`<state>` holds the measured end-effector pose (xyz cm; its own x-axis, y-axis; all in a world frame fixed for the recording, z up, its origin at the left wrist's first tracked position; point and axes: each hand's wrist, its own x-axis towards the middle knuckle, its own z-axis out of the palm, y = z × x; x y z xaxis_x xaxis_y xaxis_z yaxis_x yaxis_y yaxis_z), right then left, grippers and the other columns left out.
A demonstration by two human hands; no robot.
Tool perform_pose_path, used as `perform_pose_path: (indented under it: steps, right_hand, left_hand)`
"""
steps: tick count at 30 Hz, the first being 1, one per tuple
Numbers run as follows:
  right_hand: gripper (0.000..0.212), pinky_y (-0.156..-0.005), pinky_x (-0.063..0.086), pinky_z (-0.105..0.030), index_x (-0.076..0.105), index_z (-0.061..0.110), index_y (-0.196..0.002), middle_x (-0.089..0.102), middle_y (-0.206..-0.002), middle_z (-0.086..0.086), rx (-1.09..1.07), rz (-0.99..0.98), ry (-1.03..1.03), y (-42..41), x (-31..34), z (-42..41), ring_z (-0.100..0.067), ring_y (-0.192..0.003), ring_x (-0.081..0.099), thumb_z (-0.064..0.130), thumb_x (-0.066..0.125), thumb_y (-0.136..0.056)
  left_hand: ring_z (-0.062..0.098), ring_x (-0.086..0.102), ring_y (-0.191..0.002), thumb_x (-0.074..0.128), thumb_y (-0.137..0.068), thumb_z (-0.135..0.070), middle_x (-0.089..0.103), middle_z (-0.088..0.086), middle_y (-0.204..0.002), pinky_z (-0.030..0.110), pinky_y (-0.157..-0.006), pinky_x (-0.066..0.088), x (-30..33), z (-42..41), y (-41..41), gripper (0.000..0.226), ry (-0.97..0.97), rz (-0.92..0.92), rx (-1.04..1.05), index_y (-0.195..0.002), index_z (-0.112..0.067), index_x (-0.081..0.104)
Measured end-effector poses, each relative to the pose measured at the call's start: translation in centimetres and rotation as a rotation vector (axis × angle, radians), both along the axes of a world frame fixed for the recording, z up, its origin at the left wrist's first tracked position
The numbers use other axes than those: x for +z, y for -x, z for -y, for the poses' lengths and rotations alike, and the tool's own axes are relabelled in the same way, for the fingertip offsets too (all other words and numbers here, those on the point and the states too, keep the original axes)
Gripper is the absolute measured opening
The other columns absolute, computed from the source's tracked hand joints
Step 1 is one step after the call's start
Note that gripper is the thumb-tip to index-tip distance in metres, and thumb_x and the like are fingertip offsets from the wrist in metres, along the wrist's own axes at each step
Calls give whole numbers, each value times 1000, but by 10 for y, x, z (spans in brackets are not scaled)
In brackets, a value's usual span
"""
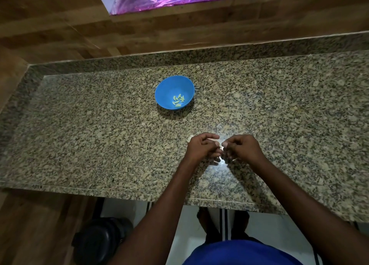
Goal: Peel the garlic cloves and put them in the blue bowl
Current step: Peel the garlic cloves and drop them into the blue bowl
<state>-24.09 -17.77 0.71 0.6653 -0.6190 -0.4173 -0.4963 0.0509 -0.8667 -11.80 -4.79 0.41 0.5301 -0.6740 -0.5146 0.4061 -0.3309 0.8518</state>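
The left hand (201, 147) and right hand (242, 147) meet fingertip to fingertip just right of the frame's centre, both curled and pinching a small pale clove (220, 146) between them. Only a sliver of it shows between the fingers, so whether its skin is partly off is hard to tell. A pale scrap, perhaps loose peel (189, 138), lies on the counter (89, 134) touching the far side of the left hand.

The bowl (174, 92) sits above and left of the hands in the frame, well apart from them, with a small heap of peeled cloves (178, 101) in its bottom.

The speckled granite between hands and bowl is bare, as are the wide stretches to the left and right. The counter's near edge runs below the forearms across the lower frame; its raised back lip crosses the upper frame against a wooden wall (179, 28).
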Motion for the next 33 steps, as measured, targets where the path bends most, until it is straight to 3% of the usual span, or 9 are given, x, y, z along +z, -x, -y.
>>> perform_pose_path:
  steps: [3,5,7,11,15,23,28,31,33]
  right_hand:
    - [8,-62,56,-39,76,8,-77,70,-59,-8,19,-31,-16,-1,-3,1,-21,-51,66,10,78,-85]
    - [11,-60,59,-32,75,19,-73,71,-60,0,84,-131,166,-2,-8,0,-12,-54,69,13,78,-83]
    - [7,-49,48,-19,73,24,-79,67,-61,11,158,-237,400,1,-8,-5,3,-54,64,20,79,-81]
    - [26,-60,35,-27,66,22,-97,66,-87,5,326,-282,661,5,-19,-20,-20,-80,64,32,81,-78]
    - [20,-62,39,-31,61,21,-96,63,-91,0,333,-256,713,4,-32,-25,-25,-82,62,30,75,-85]
    - [15,-57,40,-31,61,20,-83,57,-79,1,148,-193,729,12,-39,-22,-22,-69,56,24,76,-84]
    - [25,-59,45,-31,69,17,-103,60,-95,-4,270,-113,799,0,-40,-30,-24,-82,56,23,80,-81]
    - [10,-52,44,-36,63,14,-89,51,-84,-3,370,-100,870,-6,-45,-36,-23,-77,49,12,71,-84]
    - [18,-51,40,-38,52,15,-77,45,-76,-2,360,-133,884,-4,-47,-35,-22,-71,43,4,65,-82]
  left_hand:
    - [31,71,-77,71,-91,-2,73,23,-84,36,-67,63,-3,3,0,9,-18,38,47,-99,-1,72]
    - [30,69,-71,72,-91,-5,73,24,-79,31,-58,60,-8,5,-2,3,-68,104,77,-91,-3,73]
    - [26,64,-62,72,-90,-7,72,24,-75,26,-51,53,-13,9,-5,6,-123,225,91,-86,-3,73]
    - [8,61,-47,73,-87,-4,71,5,-64,23,-49,53,-19,26,-12,8,-240,485,53,-82,-9,77]
    - [13,68,-61,72,-82,-2,75,1,-71,30,-68,60,-29,44,-16,15,-309,602,30,-83,-15,79]
    - [20,72,-73,60,-90,-1,76,5,-84,39,-69,62,-39,46,-32,23,-349,767,61,-95,-14,78]
    - [22,68,-93,62,-94,-2,73,7,-107,29,-78,53,-27,66,-47,27,-298,974,-204,-114,-14,75]
    - [26,65,-89,69,-89,-6,69,9,-103,32,-70,51,-29,83,-50,23,-302,1158,-503,-106,-18,79]
    - [26,65,-85,72,-84,-2,69,8,-100,35,-67,54,-29,83,-46,16,-317,1257,-601,-93,-14,79]
